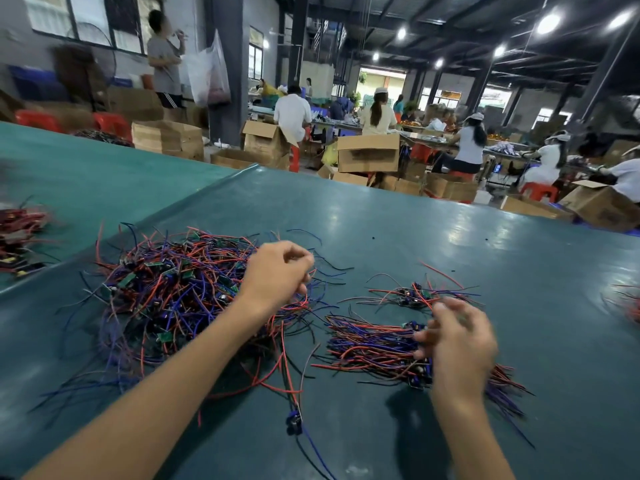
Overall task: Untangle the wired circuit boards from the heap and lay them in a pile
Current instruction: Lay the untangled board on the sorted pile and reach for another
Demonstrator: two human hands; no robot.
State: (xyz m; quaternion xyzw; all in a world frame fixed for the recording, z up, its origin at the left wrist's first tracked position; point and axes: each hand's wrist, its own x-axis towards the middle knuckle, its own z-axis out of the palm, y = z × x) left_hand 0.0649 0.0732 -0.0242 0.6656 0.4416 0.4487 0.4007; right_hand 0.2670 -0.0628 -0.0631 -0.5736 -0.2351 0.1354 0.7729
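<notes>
The heap lies by the table's left edge. The left hand pinches wires at its right side, and a hard tug could drag snagged boards along. The right hand, blurred, grip unclear, over the pile, might scatter it.

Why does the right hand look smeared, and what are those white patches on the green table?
Head view: the right hand is motion-blurred over the sorted pile, while the left hand at the tangled heap is sharper; the white patches on the table are glare from the ceiling lamps; the wide lens bends the table edges.
</notes>
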